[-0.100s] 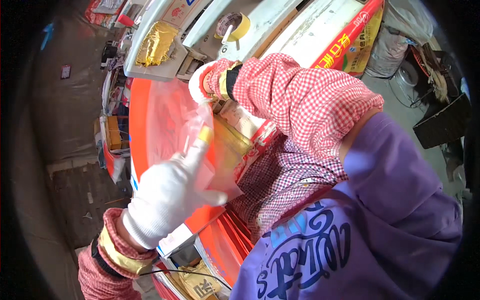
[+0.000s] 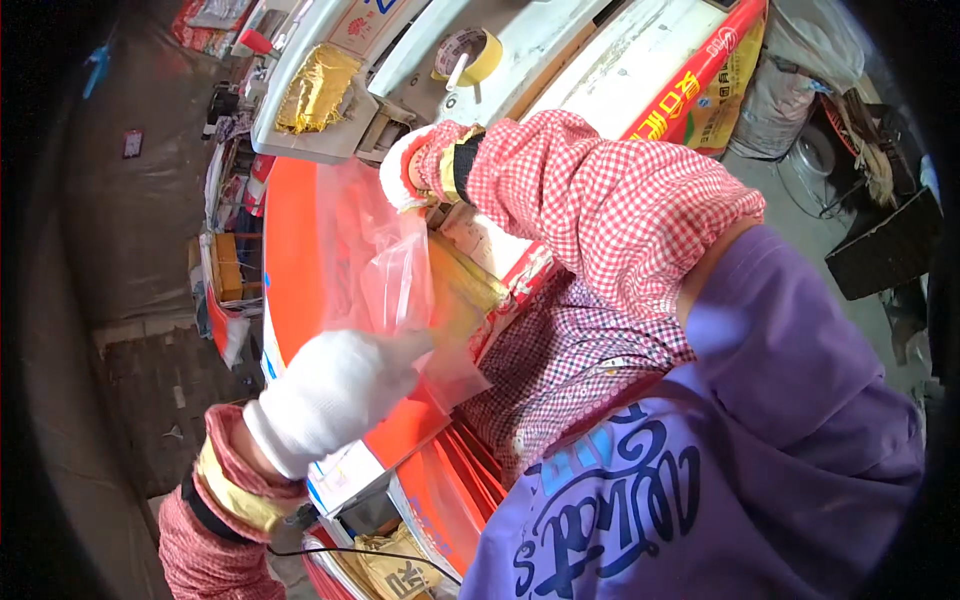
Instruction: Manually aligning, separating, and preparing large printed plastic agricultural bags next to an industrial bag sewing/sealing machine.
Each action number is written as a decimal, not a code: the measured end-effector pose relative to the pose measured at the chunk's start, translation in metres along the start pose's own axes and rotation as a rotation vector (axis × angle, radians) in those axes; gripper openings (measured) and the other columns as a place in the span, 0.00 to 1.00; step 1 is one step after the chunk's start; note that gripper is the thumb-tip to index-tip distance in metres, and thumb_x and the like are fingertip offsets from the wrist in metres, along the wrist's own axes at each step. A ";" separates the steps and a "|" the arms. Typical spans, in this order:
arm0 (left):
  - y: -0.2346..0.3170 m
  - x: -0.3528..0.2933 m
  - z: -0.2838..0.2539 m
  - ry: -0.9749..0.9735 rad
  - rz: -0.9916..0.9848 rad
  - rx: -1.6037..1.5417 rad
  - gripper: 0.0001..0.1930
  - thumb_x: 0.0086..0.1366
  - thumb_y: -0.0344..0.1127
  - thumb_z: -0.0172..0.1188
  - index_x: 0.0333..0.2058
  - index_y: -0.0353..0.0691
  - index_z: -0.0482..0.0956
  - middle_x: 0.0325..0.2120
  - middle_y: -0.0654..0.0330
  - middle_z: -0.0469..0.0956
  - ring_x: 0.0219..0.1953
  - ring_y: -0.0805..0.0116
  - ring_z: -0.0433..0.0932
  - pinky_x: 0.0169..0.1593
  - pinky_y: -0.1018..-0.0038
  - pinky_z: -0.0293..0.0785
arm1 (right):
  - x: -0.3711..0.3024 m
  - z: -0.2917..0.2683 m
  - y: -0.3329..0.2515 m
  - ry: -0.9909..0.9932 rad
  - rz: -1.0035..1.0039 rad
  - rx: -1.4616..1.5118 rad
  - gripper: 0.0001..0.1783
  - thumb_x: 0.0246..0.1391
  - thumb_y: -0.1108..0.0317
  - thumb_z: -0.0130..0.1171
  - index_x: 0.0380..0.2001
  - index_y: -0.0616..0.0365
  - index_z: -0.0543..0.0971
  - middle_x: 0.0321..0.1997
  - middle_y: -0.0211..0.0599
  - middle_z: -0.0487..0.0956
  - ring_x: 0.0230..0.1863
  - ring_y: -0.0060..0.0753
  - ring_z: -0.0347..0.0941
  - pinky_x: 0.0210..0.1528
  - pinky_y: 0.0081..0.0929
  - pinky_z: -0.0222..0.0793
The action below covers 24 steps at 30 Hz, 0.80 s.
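Plastic film (image 2: 398,272) across orange sheet's (image 2: 290,250) edge

Left hand (image 2: 335,392) apparently palm down, right hand (image 2: 400,172) partly hidden

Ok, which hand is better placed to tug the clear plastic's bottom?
Probably the left hand: it's at the lower part of the clear plastic; the right hand is up by the grey machine.

The orange-red-topped counter (image 2: 290,205) carries wrinkled clear plastic film (image 2: 385,270), with a yellowish piece (image 2: 468,278) just beside it, while the pale machine top (image 2: 548,40) farther off bears a roll of yellow tape (image 2: 488,62) and a gold patch (image 2: 318,90).
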<state>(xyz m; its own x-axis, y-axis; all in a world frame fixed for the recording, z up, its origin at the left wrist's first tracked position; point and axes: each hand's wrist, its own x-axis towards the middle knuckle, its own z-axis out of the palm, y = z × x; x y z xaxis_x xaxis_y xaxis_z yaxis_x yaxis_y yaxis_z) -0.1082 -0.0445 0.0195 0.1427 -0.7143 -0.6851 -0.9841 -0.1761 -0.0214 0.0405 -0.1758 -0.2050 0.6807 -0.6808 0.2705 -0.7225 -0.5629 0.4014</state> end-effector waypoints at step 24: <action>0.065 0.038 0.038 -0.045 0.680 0.209 0.06 0.36 0.39 0.54 0.12 0.45 0.72 0.13 0.63 0.70 0.19 0.63 0.71 0.23 0.69 0.67 | -0.122 -0.047 0.151 -0.311 -1.209 1.196 0.21 0.43 0.56 0.52 0.34 0.64 0.75 0.33 0.43 0.77 0.35 0.47 0.74 0.37 0.41 0.69</action>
<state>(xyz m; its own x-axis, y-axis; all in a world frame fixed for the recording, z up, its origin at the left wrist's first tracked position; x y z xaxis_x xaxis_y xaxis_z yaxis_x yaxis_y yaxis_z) -0.1705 -0.0577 -0.0355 -0.5103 -0.5905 -0.6252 -0.8537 0.4354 0.2856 -0.1466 -0.1556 -0.1361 0.9191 0.3794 0.1066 0.3587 -0.6930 -0.6254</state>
